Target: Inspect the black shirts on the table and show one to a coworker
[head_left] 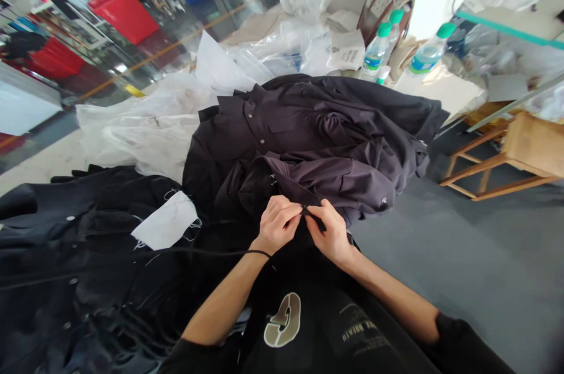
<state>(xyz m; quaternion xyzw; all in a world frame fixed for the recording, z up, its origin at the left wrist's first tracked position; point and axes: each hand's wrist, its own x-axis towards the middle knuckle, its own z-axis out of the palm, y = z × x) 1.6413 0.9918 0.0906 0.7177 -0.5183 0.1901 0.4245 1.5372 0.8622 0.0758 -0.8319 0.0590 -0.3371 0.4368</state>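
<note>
A dark purplish-grey jacket (291,118) with snap buttons lies bunched on the pile before me. My left hand (278,222) pinches a bit of dark fabric at the jacket's near edge between thumb and fingertips. Just beside it, almost touching, my right hand (328,230) pinches the same dark edge. Whatever small detail sits between the fingertips is too small to make out. To the left, black garments (88,233) with snap buttons are heaped up. On them rests a white cloth scrap (167,221) with frayed threads. A black cord (211,250) runs to my left wrist.
Clear plastic bags (150,133) and wrapping cover the surface behind the garments. Bottles with green caps (376,51) and a brown patterned bag (385,1) stand at the back. A wooden stool (529,145) is on the right. Red bins (126,13) are farther off, left.
</note>
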